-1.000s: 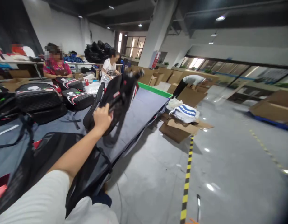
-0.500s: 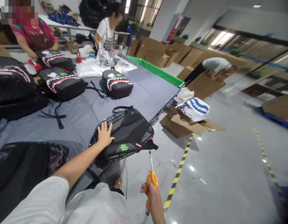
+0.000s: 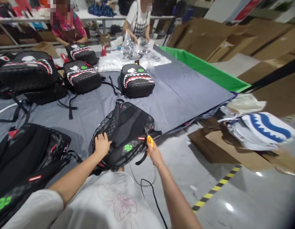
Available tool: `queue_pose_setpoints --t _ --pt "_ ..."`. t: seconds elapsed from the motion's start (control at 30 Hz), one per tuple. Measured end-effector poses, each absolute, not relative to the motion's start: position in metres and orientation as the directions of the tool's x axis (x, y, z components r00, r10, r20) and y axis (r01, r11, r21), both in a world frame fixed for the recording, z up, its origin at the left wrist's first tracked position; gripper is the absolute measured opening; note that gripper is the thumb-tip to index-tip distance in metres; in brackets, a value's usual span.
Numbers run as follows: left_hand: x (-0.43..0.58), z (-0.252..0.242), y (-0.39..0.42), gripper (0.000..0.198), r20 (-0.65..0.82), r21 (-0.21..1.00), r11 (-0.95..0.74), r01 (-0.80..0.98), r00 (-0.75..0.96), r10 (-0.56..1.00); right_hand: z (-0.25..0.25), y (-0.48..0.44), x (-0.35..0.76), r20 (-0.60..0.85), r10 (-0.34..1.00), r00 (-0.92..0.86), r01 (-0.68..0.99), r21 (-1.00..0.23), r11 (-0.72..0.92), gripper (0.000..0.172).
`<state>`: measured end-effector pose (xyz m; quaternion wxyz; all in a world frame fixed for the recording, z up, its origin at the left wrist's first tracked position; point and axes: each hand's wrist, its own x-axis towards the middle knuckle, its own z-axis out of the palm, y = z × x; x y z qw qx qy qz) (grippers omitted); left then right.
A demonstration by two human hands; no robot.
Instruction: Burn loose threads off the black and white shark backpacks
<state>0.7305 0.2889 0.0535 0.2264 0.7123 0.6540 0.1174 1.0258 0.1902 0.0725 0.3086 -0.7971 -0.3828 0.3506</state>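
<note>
Item: black backpack (image 3: 128, 130), lower centre, lying back-up at the grey table (image 3: 185, 92) edge. Left hand (image 3: 102, 144) stayed spread flat on it. Right hand (image 3: 154, 153), gripping yellow-handled corded tool (image 3: 149, 140), had risen from the bottom of the frame to the bag's right side.

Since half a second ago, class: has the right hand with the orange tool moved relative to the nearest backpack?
Yes. The right hand with its orange tool has come forward to the backpack; earlier it hung clear of it, over the floor.

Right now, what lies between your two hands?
In the head view, a black backpack lies between them. The left hand rests on it; the right hand holds a yellow tool.
</note>
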Motion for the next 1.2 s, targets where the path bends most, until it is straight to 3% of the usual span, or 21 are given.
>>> queue_pose_setpoints --t 0.13,0.27,0.33,0.43,0.57,0.77,0.93,1.07,1.13,1.2 --pt "0.728 0.063 0.303 0.054 -0.265 0.740 0.148 0.656 0.083 0.961 0.111 0.200 1.065 -0.370 0.808 0.458 0.400 -0.726 -0.560 0.052" --pt "0.703 0.069 0.305 0.067 -0.407 0.884 0.343 0.318 0.160 0.899 0.134 0.224 1.049 -0.443 0.890 0.112 0.345 -0.822 -0.453 0.051" --pt "0.698 0.067 0.309 0.075 -0.494 0.865 0.462 0.194 0.169 0.853 0.138 0.255 1.032 -0.463 0.886 -0.026 0.498 -0.774 -0.390 0.046" --pt "0.698 0.060 0.322 0.072 -0.624 0.780 0.621 0.071 0.141 0.768 0.143 0.309 1.014 -0.473 0.880 0.036 0.733 -0.586 -0.345 0.041" --pt "0.698 0.052 0.336 0.058 -0.750 0.654 0.756 -0.006 0.127 0.649 0.150 0.344 1.001 -0.492 0.870 0.033 0.805 -0.503 -0.315 0.037" --pt "0.698 0.049 0.344 0.063 -0.826 0.555 0.831 0.031 0.137 0.547 0.162 0.340 0.982 -0.543 0.831 -0.119 0.822 -0.524 -0.224 0.038" --pt "0.702 0.052 0.344 0.055 -0.810 0.585 0.787 0.193 0.095 0.579 0.177 0.342 0.972 -0.457 0.864 -0.212 0.824 -0.558 -0.093 0.045" --pt "0.723 0.061 0.321 0.044 -0.691 0.678 0.638 0.363 0.022 0.722 0.197 0.339 0.994 -0.576 0.766 -0.286 0.849 -0.523 -0.075 0.048" --pt "0.738 0.068 0.303 0.055 -0.510 0.725 0.404 0.557 0.041 0.859 0.208 0.335 1.019 -0.601 0.789 -0.131 0.923 -0.364 -0.124 0.046" --pt "0.754 0.074 0.283 0.063 -0.248 0.646 0.034 0.763 0.167 0.954 0.218 0.329 1.044 -0.614 0.789 0.032 0.967 -0.182 -0.181 0.045"
